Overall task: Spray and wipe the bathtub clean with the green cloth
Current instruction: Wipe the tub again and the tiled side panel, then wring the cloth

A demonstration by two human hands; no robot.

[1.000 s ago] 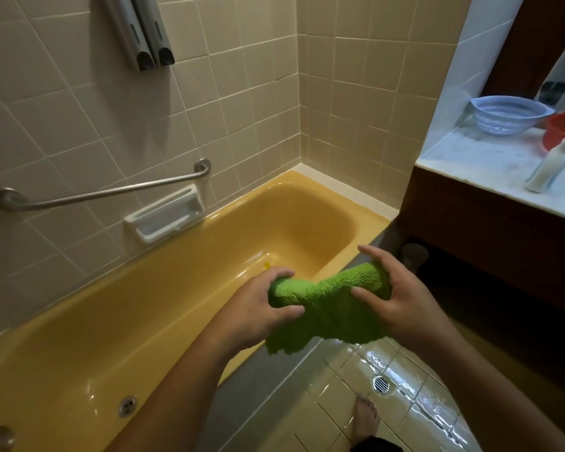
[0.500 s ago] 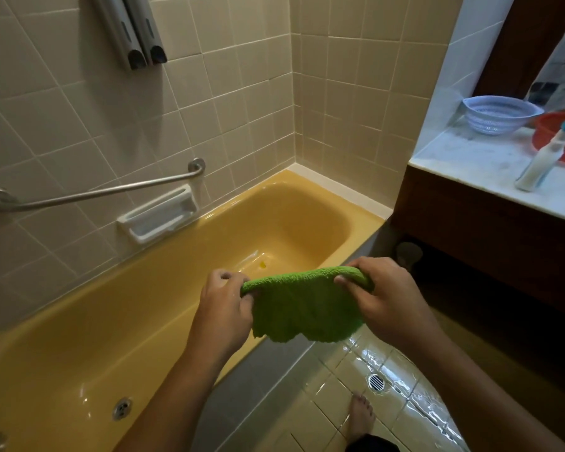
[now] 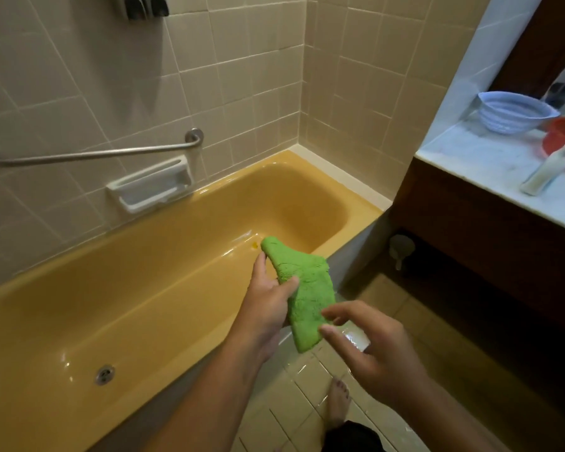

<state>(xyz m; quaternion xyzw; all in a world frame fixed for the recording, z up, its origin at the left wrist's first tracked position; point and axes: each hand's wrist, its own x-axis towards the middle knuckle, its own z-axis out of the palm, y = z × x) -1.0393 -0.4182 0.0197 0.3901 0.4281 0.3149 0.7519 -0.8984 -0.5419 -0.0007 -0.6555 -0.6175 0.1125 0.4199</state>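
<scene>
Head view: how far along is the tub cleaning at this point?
Done: nothing certain; the tub shows wet glints, but whether it was sprayed I cannot tell. In hand: the left grip holds the cloth above the near rim; the right grip is open beside its lower end. Left: the bottle sits on the counter and the cloth is off the tub, so wiping remains.

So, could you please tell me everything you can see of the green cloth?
The green cloth is a bright lime rag with a fluffy, terry-like nap. It is folded or bunched into a long strip that slants from a narrow upper tip to a rounded lower end, and it is held in the air across the near rim of the yellow bathtub. The left hand holds its middle, thumb on top. The right hand has loose fingers at its lower edge; whether they touch it is unclear.
</scene>
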